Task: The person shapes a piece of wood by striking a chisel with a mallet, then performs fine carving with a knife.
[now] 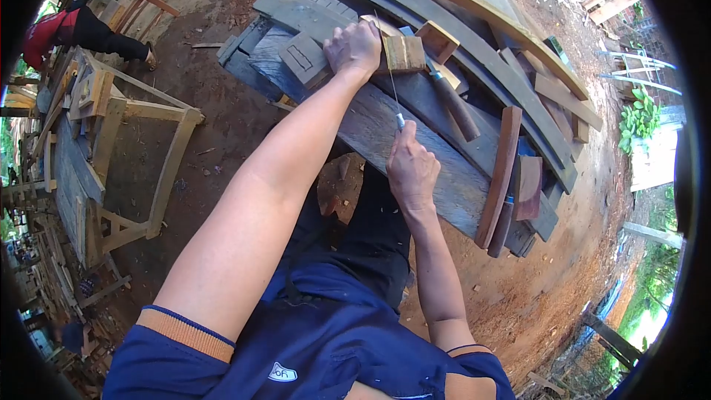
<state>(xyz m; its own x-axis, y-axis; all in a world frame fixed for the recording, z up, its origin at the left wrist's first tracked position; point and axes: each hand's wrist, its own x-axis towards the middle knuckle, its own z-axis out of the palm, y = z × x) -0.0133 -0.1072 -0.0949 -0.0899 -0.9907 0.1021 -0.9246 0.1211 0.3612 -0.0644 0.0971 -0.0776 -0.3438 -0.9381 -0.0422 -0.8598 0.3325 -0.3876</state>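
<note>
My left hand (354,50) is closed over one end of a wooden block (405,55) on the workbench (415,141); the fingertips are partly hidden. In my right hand (412,165) is the handle of a saw (390,81), its narrow blade seen nearly edge-on. The blade runs away from me against the block, just right of my left knuckles. Right of the block lies a chisel-like tool with a dark wooden handle (453,107). A grey block with a drawn outline (303,58) sits left of my left hand.
Long curved boards (474,52) are stacked across the bench's far side. Reddish curved wood pieces (500,178) stand at its right end. Another wooden frame bench (170,170) is on the left, with a person in red (55,33) beyond it.
</note>
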